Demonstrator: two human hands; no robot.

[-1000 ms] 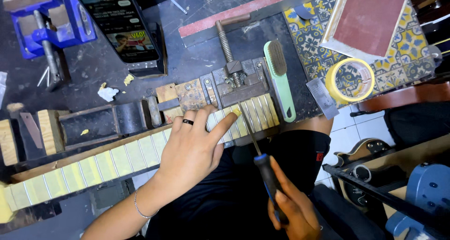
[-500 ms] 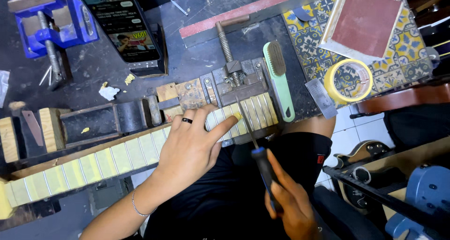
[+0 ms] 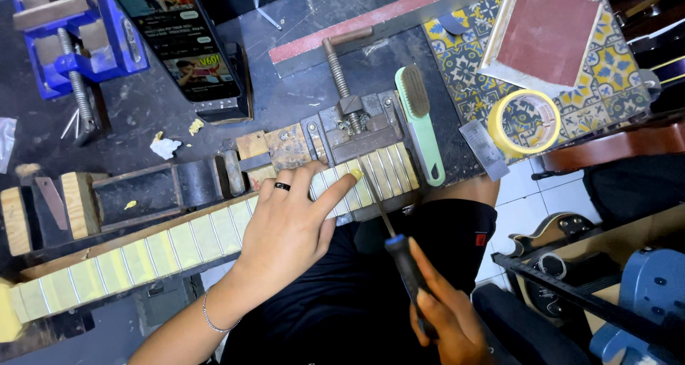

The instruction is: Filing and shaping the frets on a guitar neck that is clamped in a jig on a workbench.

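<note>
- Now the left hand [image 3: 289, 229] lies flat on the guitar neck [image 3: 178, 240], its fingers spread, and the index fingertip presses on the taped fretboard near the end that is fixed in the clamp [image 3: 357, 126].
- The guitar neck runs from the lower left of the counter [image 3: 285, 94] up to the clamp, so most of its length is to the left of this hand, and only a short part is to the right of it.
- The right hand [image 3: 446, 315] is closed around the dark and blue handle of one thin file [image 3: 382, 211]; the metal tip of the file touches the fretboard just beside the left index finger.
- One black ring sits on a finger of the left hand, and one thin bracelet is on the wrist.
- Beside the clamp I count one green brush [image 3: 421, 122], one roll of yellow tape [image 3: 524, 122] and one sanding block [image 3: 546, 33].
- One phone [image 3: 182, 40] and one blue vise [image 3: 71, 44] stand at the far left, well apart from both hands.
</note>
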